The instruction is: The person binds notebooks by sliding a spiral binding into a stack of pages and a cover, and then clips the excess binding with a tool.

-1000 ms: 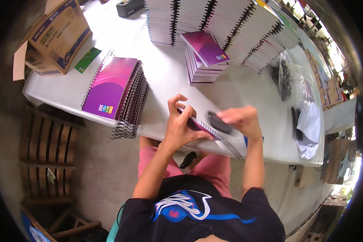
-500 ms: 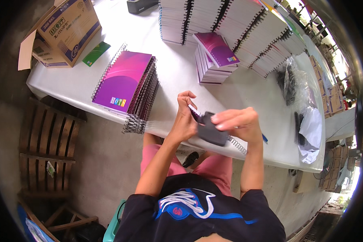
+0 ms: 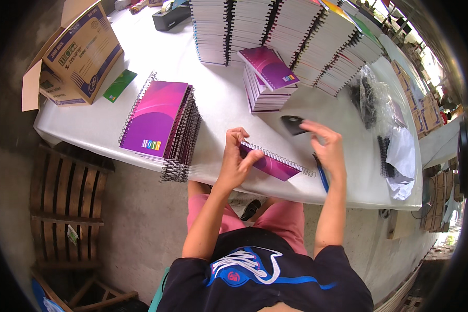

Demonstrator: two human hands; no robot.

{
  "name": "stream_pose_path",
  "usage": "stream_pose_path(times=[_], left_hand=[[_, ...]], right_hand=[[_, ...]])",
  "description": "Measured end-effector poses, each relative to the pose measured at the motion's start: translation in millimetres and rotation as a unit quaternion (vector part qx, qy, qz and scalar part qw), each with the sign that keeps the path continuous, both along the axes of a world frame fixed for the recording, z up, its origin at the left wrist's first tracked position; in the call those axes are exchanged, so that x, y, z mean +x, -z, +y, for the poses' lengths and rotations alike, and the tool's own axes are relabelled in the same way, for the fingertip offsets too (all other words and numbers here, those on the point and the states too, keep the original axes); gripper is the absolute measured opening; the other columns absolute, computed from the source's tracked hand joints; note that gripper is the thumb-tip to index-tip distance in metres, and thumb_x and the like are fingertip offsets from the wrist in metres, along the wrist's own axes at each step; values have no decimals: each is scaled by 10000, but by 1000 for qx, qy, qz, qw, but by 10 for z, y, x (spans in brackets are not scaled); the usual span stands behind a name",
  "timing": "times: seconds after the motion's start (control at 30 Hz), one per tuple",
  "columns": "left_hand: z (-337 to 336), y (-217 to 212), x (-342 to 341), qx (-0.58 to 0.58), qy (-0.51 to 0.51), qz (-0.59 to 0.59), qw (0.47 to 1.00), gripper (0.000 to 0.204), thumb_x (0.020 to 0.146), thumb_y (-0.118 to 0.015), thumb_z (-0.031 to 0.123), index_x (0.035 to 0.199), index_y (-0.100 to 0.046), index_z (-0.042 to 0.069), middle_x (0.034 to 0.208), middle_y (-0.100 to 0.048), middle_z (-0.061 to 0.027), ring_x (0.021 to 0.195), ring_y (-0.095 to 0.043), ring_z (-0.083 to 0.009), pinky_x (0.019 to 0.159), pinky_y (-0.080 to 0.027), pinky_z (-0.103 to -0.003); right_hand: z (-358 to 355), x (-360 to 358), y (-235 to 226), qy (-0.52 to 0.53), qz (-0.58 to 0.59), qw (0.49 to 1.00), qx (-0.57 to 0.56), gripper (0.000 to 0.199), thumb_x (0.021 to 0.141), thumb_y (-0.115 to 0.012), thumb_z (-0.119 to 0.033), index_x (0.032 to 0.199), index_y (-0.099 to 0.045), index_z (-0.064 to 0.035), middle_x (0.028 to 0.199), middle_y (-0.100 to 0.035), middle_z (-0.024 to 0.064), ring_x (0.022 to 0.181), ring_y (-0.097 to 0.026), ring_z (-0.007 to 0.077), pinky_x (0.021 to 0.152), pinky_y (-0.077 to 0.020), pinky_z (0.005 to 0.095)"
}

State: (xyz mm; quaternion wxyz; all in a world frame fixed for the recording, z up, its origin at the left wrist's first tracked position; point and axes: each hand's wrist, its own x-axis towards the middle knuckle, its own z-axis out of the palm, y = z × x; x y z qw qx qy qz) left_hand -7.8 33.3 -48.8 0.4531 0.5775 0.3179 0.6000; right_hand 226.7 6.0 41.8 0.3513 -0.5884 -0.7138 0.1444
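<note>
My left hand (image 3: 236, 162) grips a small purple notebook (image 3: 276, 166) by its left end, thumb across the cover. The notebook is tilted at the table's near edge, its wire coil running along the upper side and sticking out past the right end. Up and right of it, my right hand (image 3: 326, 148) has its fingertips at the edge of a flat black piece (image 3: 293, 125) with an opening in it. That piece is blurred; its exact kind does not show. Beside my right wrist lies a blue-handled tool (image 3: 322, 174) with a dark tip.
A stack of purple notebooks with loose coils (image 3: 156, 119) stands on the left. Uncoiled-looking purple booklets (image 3: 268, 78) are piled mid-table, before tall rows of bound books (image 3: 255, 31). Around them are a cardboard box (image 3: 80, 57), green card (image 3: 120, 86), tape dispenser (image 3: 171, 18) and plastic bag (image 3: 382, 99).
My right hand has carried the black piece up and away from the notebook, uncovering its cover and coil. My left hand still holds the notebook. The view has shifted slightly.
</note>
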Motion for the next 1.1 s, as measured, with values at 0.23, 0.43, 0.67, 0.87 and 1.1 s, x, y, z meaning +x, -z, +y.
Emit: stream_pose_path(times=[0.23, 0.43, 0.67, 0.87, 1.1], left_hand=[[-207, -263, -94, -178, 22, -125, 976, 198, 747, -758, 29, 834, -581, 11, 773, -593, 12, 738, -531, -45, 661, -438, -201], [-332, -542, 19, -21, -151, 7, 988, 192, 689, -783, -30, 838, -666, -2, 774, -617, -27, 718, -546, -79, 670, -422, -199], [-349, -573, 5, 58, -223, 24, 973, 228, 633, -815, -31, 774, -646, 25, 746, -614, -65, 691, -586, -142, 628, -474, -260], [-347, -598, -9, 96, -229, 29, 968, 240, 626, -803, -48, 753, -617, 35, 765, -575, -54, 688, -568, -146, 596, -470, -265], [-371, -586, -27, 165, -261, 121, 944, 310, 592, -788, -103, 787, -607, 54, 859, -520, -58, 745, -539, -144, 596, -471, -265]], right_hand=[[-1107, 242, 613, 255, -225, 934, -109, 527, 869, -599, -321, 1344, -464, -137, 1430, -362, 134, 1306, -329, 347, 1054, -252, 535], [-1090, -103, 512, 246, -118, 962, 12, 362, 957, -477, -233, 1296, -515, -111, 1206, -512, 140, 1130, -460, 317, 1006, -316, 418], [-898, -945, -287, 34, -51, 994, 96, 360, 835, -656, -268, 1183, -632, -180, 1181, -542, 104, 1074, -492, 287, 952, -335, 402], [-794, -1020, -384, 3, -52, 996, 76, 339, 823, -665, -288, 1147, -651, -187, 1160, -557, 83, 1066, -499, 266, 920, -340, 403], [-761, -912, -397, -81, 74, 993, -32, 340, 900, -585, -324, 1188, -604, -144, 977, -608, 81, 876, -584, 221, 748, -466, 353]])
